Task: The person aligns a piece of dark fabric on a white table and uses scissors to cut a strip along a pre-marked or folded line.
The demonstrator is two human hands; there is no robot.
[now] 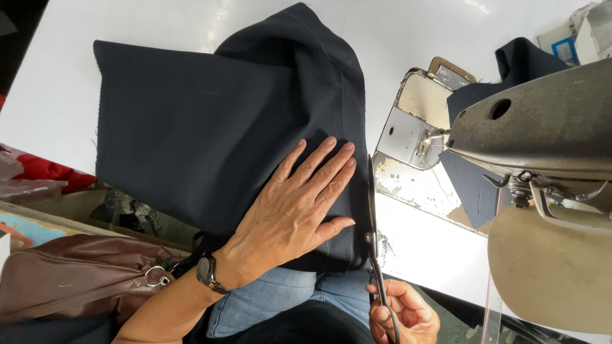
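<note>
On the far left I see a brown leather bag (76, 280) sitting below the table edge, near my left forearm; it crowds that side, so I have little room to draw my elbow back without catching its strap ring. Above it the white table (51, 89) runs out bare toward the top left, the only generous free space.

The dark navy fabric (210, 127) lies folded across the table, its near edge hanging over toward my lap. My left hand (294, 210) lies flat and fully spread on it, gripping nothing, only pressing the cloth down just beside its right-hand edge. My fingertips (349, 148) sit very near the scissors (373, 223), whose blades run along that edge. I judge that the main hazard: if the cloth creeps or my hand slides right, the blades could nick a finger or wander off the line.

My right hand (403, 315) is curled closed around the scissor handles at the bottom of the frame.

Further right, the sewing machine (529, 127) looms close, with a worn metal plate (421, 121) beneath, limiting any swing of the scissors rightward.
</note>
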